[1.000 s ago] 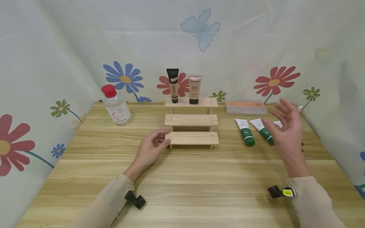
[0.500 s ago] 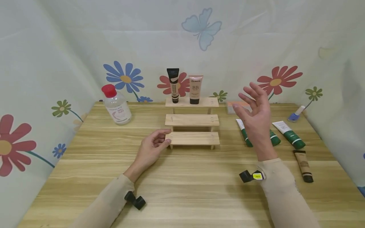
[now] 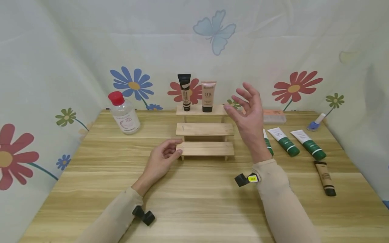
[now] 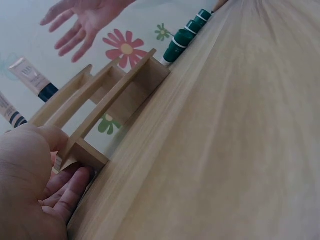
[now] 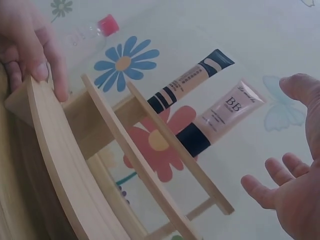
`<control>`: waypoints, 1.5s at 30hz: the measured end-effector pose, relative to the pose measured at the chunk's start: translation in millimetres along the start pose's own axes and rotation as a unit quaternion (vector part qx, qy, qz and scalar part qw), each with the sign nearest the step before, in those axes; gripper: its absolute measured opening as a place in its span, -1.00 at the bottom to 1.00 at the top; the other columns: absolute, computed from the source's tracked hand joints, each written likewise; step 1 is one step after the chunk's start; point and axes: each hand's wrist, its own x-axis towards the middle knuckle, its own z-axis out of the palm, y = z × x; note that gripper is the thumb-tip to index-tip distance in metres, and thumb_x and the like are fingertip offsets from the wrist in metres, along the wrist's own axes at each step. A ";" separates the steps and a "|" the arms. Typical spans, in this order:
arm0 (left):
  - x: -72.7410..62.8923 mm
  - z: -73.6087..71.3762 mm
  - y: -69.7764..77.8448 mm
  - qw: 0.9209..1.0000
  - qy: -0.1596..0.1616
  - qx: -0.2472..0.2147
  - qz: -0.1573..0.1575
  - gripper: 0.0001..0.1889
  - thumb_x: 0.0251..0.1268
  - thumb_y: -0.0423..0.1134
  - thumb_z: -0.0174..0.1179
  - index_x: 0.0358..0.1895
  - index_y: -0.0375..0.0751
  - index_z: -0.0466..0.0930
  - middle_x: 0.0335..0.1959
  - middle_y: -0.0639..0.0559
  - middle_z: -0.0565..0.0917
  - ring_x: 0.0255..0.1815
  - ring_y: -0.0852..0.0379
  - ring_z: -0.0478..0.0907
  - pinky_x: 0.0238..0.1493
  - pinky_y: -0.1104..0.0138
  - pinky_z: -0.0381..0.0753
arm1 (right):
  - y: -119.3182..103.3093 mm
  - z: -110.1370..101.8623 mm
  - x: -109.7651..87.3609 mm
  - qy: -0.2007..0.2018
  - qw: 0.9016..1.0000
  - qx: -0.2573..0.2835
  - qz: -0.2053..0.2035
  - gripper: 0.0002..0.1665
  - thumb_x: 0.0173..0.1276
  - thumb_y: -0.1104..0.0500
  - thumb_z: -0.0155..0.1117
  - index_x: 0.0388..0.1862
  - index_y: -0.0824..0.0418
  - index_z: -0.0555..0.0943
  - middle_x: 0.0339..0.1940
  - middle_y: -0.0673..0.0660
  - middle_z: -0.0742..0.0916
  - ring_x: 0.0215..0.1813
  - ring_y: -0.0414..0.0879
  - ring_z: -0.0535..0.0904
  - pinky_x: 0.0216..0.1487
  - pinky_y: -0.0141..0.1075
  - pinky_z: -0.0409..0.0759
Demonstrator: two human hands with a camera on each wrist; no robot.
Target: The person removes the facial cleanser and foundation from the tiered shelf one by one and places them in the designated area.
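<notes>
A three-tier wooden display stand (image 3: 205, 148) stands at the middle of the table. My left hand (image 3: 161, 157) grips the left end of its lowest step; the left wrist view has the fingers (image 4: 75, 192) bent round that end. Upright on the top tier are a black-and-beige cosmetic tube (image 3: 185, 94) and, to its right, a pink BB cream tube (image 3: 208, 96). My right hand (image 3: 249, 121) is raised by the stand's right end, fingers spread and holding nothing. From the right wrist, the BB cream tube (image 5: 220, 117) appears a short way from the fingertips.
Right of the stand lie green-and-white tubes (image 3: 284, 141), one partly behind my right arm. Beyond are a beige tube (image 3: 325, 179), a blue nail polish bottle (image 3: 315, 122) and an orange-and-clear flat box (image 3: 274, 116). A red-capped clear bottle (image 3: 125, 114) stands at back left.
My right hand has moved left from above the green tubes to the stand's right end, uncovering the nail polish and beige tube. The left hand stays on the stand.
</notes>
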 end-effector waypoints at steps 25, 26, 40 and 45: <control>-0.4 -0.5 -1.8 1.000 -0.003 -0.005 0.001 -0.64 0.62 -0.17 0.43 0.37 -0.04 0.73 0.09 -0.07 0.76 0.09 0.03 0.75 0.07 0.40 0.77 | 25.4 37.0 18.9 -0.037 0.998 -0.040 0.020 -0.14 0.49 0.26 0.59 0.68 0.10 0.43 0.48 0.23 0.64 0.51 0.16 0.59 0.48 0.08 0.66; -0.1 -0.5 -1.5 1.000 -0.003 -0.005 0.002 -0.64 0.61 -0.17 0.43 0.37 -0.04 0.73 0.09 -0.07 0.76 0.09 0.02 0.76 0.08 0.40 0.77 | 26.5 38.1 19.6 -0.038 0.998 -0.042 0.021 -0.15 0.50 0.25 0.59 0.68 0.09 0.44 0.47 0.23 0.64 0.50 0.15 0.60 0.47 0.07 0.66; 0.8 0.6 -1.1 1.000 0.000 -0.012 0.005 -0.63 0.60 -0.18 0.45 0.36 -0.06 0.75 0.07 -0.13 0.74 0.07 0.00 0.75 0.08 0.42 0.76 | 34.0 49.1 24.7 -0.041 0.996 -0.070 0.029 -0.37 0.59 0.33 0.46 0.56 0.07 0.56 0.29 0.23 0.74 0.29 0.05 0.70 0.37 -0.03 0.74; 0.7 -0.7 -0.7 1.000 -0.001 -0.011 0.003 -0.63 0.60 -0.16 0.45 0.36 -0.04 0.75 0.07 -0.14 0.75 0.07 -0.02 0.75 0.07 0.41 0.76 | 37.0 49.4 24.9 -0.036 0.996 -0.079 0.023 -0.40 0.59 0.38 0.43 0.53 0.11 0.59 0.23 0.25 0.75 0.21 0.04 0.72 0.29 -0.03 0.75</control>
